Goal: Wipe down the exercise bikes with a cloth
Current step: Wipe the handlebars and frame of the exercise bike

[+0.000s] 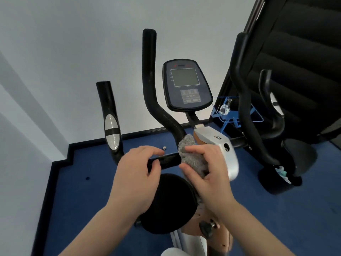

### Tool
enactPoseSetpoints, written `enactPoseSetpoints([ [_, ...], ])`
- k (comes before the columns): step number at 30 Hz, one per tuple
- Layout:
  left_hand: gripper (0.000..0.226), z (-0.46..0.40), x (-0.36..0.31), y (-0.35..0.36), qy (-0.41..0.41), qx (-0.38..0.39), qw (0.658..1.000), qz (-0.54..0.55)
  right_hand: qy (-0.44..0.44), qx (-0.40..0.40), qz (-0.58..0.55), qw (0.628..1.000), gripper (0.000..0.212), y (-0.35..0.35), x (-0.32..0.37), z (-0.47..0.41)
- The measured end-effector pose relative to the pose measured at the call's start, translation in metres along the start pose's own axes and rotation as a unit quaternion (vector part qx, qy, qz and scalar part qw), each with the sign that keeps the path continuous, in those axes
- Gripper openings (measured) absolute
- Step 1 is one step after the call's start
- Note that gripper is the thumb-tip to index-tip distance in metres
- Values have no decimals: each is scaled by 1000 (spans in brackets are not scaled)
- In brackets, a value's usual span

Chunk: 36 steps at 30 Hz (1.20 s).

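An exercise bike stands right below me, with black curved handlebars [153, 100], a grey console screen [186, 84] and a silver and copper housing [223, 145]. My right hand [208, 169] presses a grey fluffy cloth [190, 150] against the horizontal handlebar bar beside the silver housing. My left hand [136, 174] curls its fingers around that same black bar [169, 160] just left of the cloth. The black round saddle [169, 204] sits under my forearms.
White walls meet at the left corner over blue carpet [83, 200]. A black treadmill or mat stack [299, 71] leans at the right, with a blue wire rack [232, 115] holding a clear bottle. A black bin [280, 180] stands at right.
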<state>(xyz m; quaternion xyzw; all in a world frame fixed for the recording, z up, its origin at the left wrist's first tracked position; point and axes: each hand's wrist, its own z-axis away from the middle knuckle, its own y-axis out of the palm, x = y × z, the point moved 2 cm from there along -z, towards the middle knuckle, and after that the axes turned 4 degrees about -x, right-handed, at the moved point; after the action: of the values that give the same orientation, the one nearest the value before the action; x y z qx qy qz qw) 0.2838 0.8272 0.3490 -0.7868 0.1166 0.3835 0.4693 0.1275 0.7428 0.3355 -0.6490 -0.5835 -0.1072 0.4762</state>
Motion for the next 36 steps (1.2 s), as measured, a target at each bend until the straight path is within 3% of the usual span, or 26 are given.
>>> enactPoseSetpoints([
  [6,26,0,0,-1,9,-1,1000,2,55,-54,-4,997,30,-3,-10,30],
  [11,24,-3,-10,-2,48,24,998,-42,30,-46,8,998,20,19,4,-40],
  [19,21,-11,-10,0,5,8,999,-47,85,-52,-10,995,16,-6,-11,-1],
  [25,19,-8,-8,0,5,-2,998,-66,85,-53,13,995,11,19,-1,-80],
  [32,16,-10,-4,4,-11,-13,999,-42,91,-60,5,994,17,-10,-10,26],
  [36,18,-9,-2,4,-15,-10,999,-49,85,-64,-15,994,15,7,-7,-21],
])
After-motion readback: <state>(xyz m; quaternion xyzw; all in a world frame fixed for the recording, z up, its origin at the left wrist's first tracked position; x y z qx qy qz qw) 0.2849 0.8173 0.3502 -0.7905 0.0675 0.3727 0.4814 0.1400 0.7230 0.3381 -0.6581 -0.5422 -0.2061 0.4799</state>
